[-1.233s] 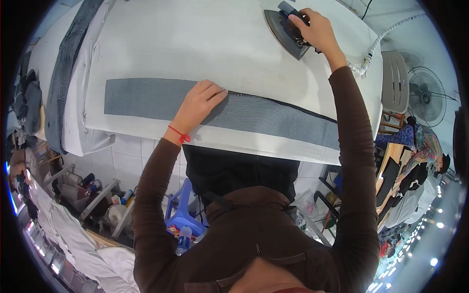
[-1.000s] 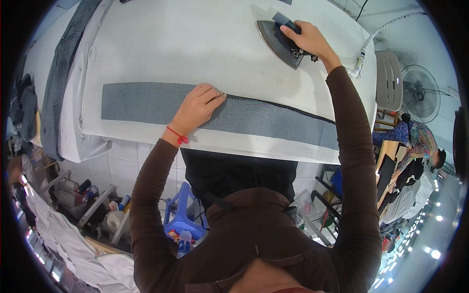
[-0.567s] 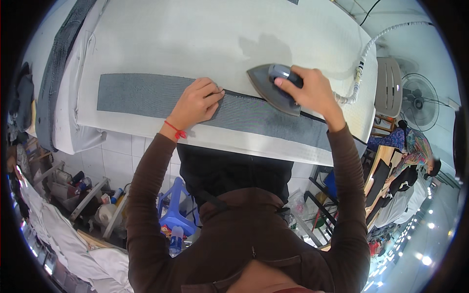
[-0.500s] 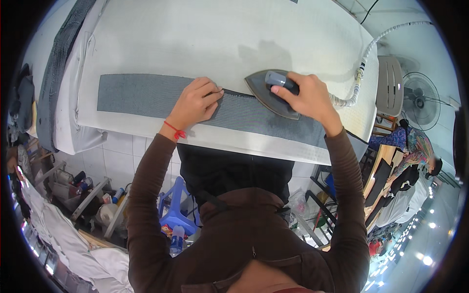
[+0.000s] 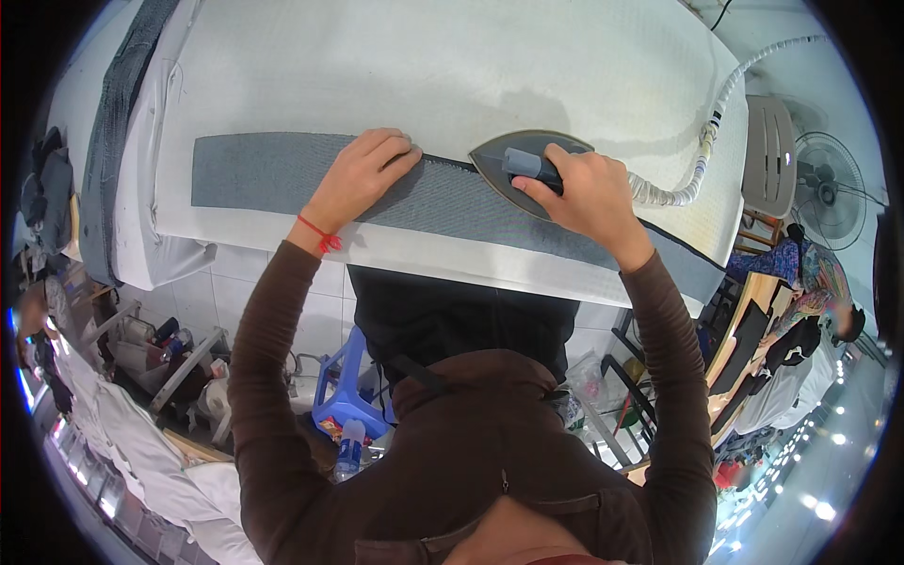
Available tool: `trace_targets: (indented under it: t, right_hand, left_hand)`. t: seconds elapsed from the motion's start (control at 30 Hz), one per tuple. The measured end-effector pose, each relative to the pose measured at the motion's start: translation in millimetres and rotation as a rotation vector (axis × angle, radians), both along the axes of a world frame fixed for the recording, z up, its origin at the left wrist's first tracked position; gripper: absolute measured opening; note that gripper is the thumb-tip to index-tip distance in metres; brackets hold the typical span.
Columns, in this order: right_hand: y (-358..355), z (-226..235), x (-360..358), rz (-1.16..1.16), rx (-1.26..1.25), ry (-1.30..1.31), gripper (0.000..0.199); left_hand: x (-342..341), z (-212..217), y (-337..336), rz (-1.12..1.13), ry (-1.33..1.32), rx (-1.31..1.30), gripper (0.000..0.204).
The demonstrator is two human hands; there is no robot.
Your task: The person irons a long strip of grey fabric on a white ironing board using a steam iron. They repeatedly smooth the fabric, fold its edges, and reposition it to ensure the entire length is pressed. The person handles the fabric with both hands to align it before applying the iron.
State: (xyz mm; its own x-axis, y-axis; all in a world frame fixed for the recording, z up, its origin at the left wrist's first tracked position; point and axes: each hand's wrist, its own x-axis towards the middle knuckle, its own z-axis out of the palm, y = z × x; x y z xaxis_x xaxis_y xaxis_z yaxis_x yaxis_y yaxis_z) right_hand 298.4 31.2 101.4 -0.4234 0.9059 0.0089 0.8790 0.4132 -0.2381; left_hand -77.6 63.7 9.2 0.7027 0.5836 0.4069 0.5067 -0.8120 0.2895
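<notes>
a white padded ironing table (image 5: 452, 66) fills the upper part of the view, its near edge running from left down toward the right, with white tiles on its front below. a darker grey cloth (image 5: 113, 122) hangs over the table's far left edge. under the table stand a blue plastic stool (image 5: 344, 386) and a clutter of bottles and white fabric on the floor at the left; at the right, beyond the table's end, are a standing fan (image 5: 829, 188) and another person in patterned clothes (image 5: 815, 282). a long grey fabric strip (image 5: 273, 174) lies along the near edge, its long axis parallel to that edge, reaching from the left part of the table toward the right corner. the left hand (image 5: 363, 179) rests flat on the strip near its middle, fingers together and pressed down. the right hand (image 5: 584, 193) has its fingers clamped around the handle of a grey iron (image 5: 513, 165), which sits on the strip just right of the left hand, its pointed tip aimed left along the strip. a ribbed white hose (image 5: 706, 141) runs from the iron to the table's right edge.
</notes>
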Motion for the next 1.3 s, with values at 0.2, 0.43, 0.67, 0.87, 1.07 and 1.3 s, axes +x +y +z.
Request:
trace_targets:
  t: [0.2, 0.43, 0.67, 0.87, 1.07, 1.3]
  right_hand:
    - [-3.9, 0.1, -10.0, -0.002, 0.020, -0.004, 0.060]
    - [-3.0, 0.3, -24.4, 0.001, -0.012, -0.023, 0.060]
    - [30.1, -2.6, 0.7, -0.116, 0.013, -0.039, 0.063]
    - [55.4, 7.7, 36.7, -0.288, -0.228, -0.039, 0.073]
    - [41.7, 10.3, 25.9, -0.221, -0.244, 0.002, 0.074]
    - [15.7, 13.0, -13.9, -0.026, -0.204, -0.061, 0.066]
  left_hand:
    - [-12.1, -0.8, 6.8, -0.092, 0.040, 0.025, 0.034]
    - [-8.9, -6.9, 7.8, -0.062, -0.088, -0.005, 0.031]
    - [-13.9, -10.0, 4.7, -0.038, -0.132, -0.005, 0.029]
    - [-19.8, -10.7, 5.2, 0.020, -0.157, -0.025, 0.036]
    - [-19.4, -6.6, 3.3, -0.005, -0.104, -0.051, 0.040]
    - [-22.5, -3.0, 3.1, -0.022, -0.152, -0.092, 0.036]
